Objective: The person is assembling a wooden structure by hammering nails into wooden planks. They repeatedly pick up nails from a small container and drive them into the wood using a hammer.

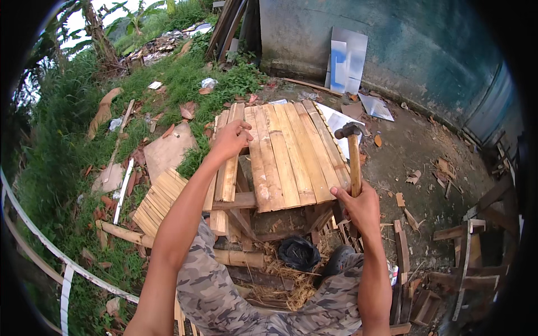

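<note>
My right hand (361,204) grips a hammer (354,154) by its wooden handle at the right edge of a small wooden stand. The hammer's dark metal head points away from me. Light bamboo slats (288,151) lie side by side across the stand's top. Over the left part of the top is my left hand (231,139), its fingers loosely bent and apart, with nothing visible in them. Close to it, loose slats (228,179) lie beside a gap in the top, where the dark wooden frame (241,200) shows.
A bundle of slats (159,201) lies to the left, near a bamboo pole (238,258). Below the stand sits a black plastic bag (298,253) among shavings. Wooden frames (468,263) stand at the right. Metal sheets (347,61) lean against the wall (403,50).
</note>
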The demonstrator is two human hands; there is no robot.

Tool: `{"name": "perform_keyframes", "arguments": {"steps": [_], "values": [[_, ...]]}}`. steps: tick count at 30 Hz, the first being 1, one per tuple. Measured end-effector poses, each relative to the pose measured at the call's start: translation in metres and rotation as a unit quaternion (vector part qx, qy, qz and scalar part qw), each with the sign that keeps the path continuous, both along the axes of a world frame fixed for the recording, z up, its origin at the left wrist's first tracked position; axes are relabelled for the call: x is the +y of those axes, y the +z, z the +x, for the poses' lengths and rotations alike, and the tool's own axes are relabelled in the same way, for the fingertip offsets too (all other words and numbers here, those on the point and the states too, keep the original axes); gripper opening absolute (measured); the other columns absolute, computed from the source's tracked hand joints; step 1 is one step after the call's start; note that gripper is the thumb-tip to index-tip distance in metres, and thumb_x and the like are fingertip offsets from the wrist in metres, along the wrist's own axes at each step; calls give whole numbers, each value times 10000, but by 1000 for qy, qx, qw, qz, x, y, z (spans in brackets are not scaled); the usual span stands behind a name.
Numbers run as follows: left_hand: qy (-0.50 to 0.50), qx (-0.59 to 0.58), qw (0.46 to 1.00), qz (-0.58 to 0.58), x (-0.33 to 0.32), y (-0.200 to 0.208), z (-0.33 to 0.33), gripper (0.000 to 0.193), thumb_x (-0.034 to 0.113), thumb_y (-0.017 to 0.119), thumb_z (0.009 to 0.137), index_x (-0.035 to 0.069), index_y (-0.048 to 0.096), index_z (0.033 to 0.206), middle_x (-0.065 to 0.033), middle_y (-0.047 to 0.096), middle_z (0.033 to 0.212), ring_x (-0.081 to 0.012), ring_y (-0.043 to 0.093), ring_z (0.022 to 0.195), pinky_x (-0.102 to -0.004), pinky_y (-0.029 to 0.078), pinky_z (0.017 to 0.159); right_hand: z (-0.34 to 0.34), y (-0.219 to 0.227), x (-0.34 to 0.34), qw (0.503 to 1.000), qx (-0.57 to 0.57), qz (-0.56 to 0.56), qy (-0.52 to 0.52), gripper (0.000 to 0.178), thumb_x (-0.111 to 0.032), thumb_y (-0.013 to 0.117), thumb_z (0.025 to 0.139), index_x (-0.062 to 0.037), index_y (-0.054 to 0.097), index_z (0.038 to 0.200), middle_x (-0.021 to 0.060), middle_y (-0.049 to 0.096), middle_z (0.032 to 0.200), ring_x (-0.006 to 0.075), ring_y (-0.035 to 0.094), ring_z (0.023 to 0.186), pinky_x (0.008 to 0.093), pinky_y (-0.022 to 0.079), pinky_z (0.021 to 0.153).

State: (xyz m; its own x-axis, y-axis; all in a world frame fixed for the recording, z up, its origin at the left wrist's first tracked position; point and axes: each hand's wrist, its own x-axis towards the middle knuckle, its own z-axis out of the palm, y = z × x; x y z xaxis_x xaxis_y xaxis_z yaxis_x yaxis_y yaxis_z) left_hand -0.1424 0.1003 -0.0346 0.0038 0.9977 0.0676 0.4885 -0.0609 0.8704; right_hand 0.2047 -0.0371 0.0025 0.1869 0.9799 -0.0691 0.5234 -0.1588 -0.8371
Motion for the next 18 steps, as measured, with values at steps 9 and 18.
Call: {"name": "perform_keyframes", "arguments": {"steps": [9,18], "values": [[7,171,977,130,26,-18,-3,304,334,685,920,73,758,1057,-141,751,991,-274,715,912,-411,531,852,-22,-3,9,1000,1,-5,18,428,-335,874,810,-25,581,795,40,586,579,114,559,463,296,449,441],[3,117,986,115,26,-21,-8,245,266,702,903,64,788,1012,-185,746,986,-339,712,919,-439,538,852,-59,19,17,996,43,-7,74,362,-317,771,916,9,615,882,53,654,684,99,570,472,279,446,427]]}}
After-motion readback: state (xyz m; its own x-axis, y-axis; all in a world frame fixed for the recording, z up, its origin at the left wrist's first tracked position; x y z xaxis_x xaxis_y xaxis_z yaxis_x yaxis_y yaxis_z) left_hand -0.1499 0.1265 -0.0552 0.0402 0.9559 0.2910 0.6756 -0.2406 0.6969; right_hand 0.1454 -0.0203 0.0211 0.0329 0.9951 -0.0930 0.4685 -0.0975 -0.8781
